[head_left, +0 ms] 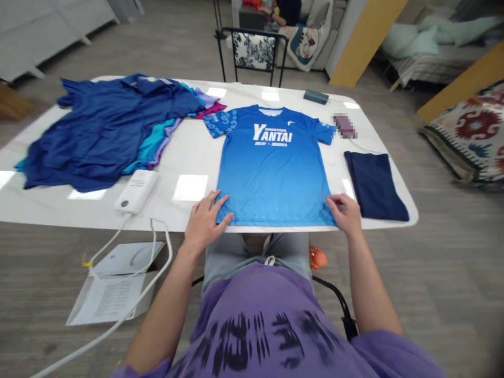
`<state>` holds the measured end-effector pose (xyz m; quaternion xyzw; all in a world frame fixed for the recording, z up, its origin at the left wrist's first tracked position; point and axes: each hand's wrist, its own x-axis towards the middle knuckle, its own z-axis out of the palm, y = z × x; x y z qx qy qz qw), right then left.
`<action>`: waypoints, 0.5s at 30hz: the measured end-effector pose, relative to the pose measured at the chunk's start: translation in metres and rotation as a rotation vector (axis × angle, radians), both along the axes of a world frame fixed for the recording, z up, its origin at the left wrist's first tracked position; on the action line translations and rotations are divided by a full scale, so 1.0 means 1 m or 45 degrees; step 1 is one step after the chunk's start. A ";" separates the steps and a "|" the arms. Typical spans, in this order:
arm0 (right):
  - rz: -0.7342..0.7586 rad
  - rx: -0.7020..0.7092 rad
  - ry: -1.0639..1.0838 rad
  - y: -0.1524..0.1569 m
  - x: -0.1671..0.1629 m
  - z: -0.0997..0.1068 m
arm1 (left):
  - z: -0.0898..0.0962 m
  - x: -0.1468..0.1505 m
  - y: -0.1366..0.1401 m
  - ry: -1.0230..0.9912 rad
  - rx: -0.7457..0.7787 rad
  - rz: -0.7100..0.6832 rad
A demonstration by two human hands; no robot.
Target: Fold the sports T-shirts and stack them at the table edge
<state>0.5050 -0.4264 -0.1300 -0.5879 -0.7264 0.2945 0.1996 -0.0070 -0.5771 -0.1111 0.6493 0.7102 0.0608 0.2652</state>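
A blue T-shirt (273,173) with white lettering lies spread flat, front up, on the white table (189,152). Its collar points away from me and its hem runs along the near table edge. My left hand (205,218) rests at the shirt's lower left corner, fingers spread, the tips touching the fabric. At the lower right corner my right hand (345,212) pinches the shirt's side edge between thumb and forefinger. Right of the shirt lies a folded dark navy garment (376,185).
A heap of clothes (98,131), dark blue on top, covers the table's left part. Near it lies a white corded device (136,191). A dark case (315,96) and a pixelated phone-like object (345,126) lie at the back right. A chair (254,50) stands beyond; a person sits farther back.
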 end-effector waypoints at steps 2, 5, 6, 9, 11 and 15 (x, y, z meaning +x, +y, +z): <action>-0.207 0.108 0.036 0.000 0.007 0.002 | 0.001 -0.002 0.001 -0.027 0.017 0.034; -0.313 0.184 -0.012 0.019 -0.005 0.008 | 0.002 -0.002 0.001 -0.035 0.084 0.168; -0.221 0.144 -0.026 0.031 -0.022 0.011 | 0.002 -0.002 0.001 -0.006 0.104 0.232; 0.263 -0.057 -0.009 0.085 -0.116 0.010 | 0.001 0.001 0.001 0.110 0.116 0.410; 0.527 -0.116 0.013 0.129 -0.209 -0.003 | 0.001 0.002 0.000 0.112 0.078 0.442; 0.715 -0.167 -0.161 0.211 -0.408 -0.060 | 0.009 0.007 -0.001 0.051 -0.056 0.430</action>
